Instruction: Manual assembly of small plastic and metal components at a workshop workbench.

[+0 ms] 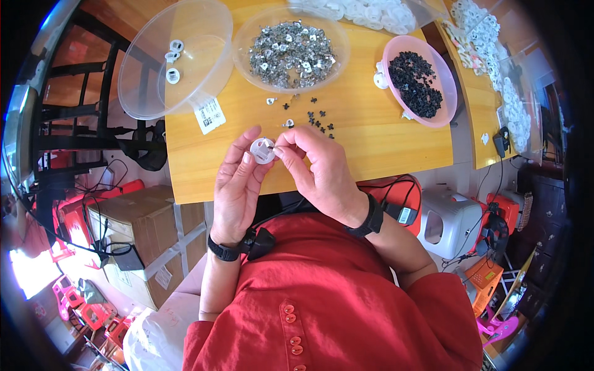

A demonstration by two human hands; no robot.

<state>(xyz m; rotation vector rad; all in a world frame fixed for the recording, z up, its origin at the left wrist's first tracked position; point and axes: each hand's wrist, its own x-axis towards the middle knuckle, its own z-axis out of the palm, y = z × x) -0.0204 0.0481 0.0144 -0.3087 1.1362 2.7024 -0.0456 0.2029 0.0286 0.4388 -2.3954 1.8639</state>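
Note:
My left hand (pixel 237 188) is closed on a small round white plastic piece (pixel 262 152), held between thumb and fingers above the table's near edge. From the right, my right hand (pixel 318 167) pinches at the piece's edge. A tiny dark part shows at those fingertips, too small to make out fully. Just beyond my hands lie several loose black cross-shaped parts (pixel 322 114) and a small metal-and-white part (pixel 289 123). A clear bowl (pixel 241 49) full of small metal parts stands farther back. At the right, a pink bowl (pixel 450 93) holds many black parts.
A clear round tub (pixel 139 86) at the left holds several white pieces. More white plastic pieces (pixel 383 15) are heaped at the back and along the right. The wooden table (pixel 396 151) ends just before my body. A cardboard box (pixel 136 216) stands at the lower left.

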